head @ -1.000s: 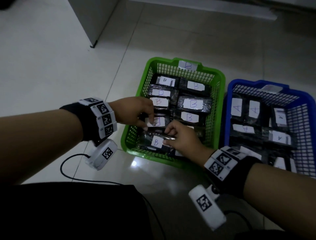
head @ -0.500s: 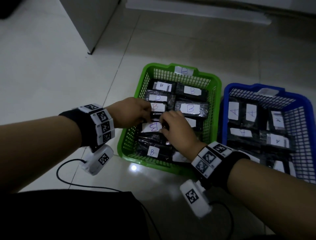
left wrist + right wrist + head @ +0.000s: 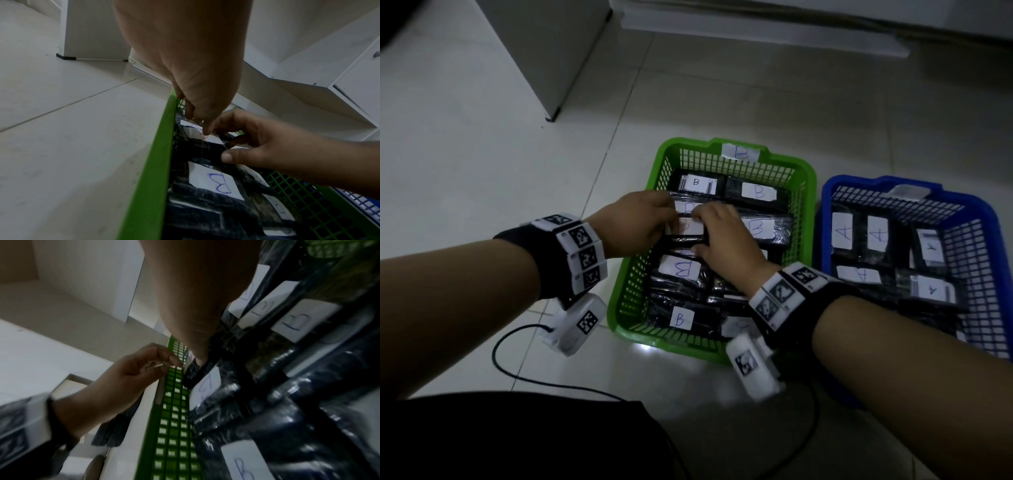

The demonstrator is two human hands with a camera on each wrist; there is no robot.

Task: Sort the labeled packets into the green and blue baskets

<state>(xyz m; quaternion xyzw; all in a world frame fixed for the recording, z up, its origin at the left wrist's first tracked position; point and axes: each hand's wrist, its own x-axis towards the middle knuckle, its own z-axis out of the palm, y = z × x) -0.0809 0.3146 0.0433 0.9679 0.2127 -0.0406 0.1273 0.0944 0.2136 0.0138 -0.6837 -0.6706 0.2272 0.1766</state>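
Observation:
The green basket [image 3: 787, 164] is marked B and holds several black packets with white B labels. To its right, the blue basket [image 3: 993, 222] holds several packets labeled A. Both hands meet over one B packet [image 3: 686, 228] in the left middle of the green basket. My right hand [image 3: 702, 233] pinches that packet's end between thumb and fingers, which shows in the left wrist view [image 3: 228, 147]. My left hand [image 3: 667, 219] reaches over the basket's left wall [image 3: 156, 162], and its fingertips [image 3: 205, 131] touch the label without closing round anything.
A white cabinet [image 3: 544, 51] stands on the tiled floor at the back left, and a low white ledge [image 3: 756, 27] runs along the back. A black cable [image 3: 517, 373] loops on the floor by the green basket's near left corner. Dark cloth [image 3: 517, 438] fills the near left.
Both hands have moved from the front packets of the green basket toward its middle. The right hand left the front B packet and now pinches one further back.

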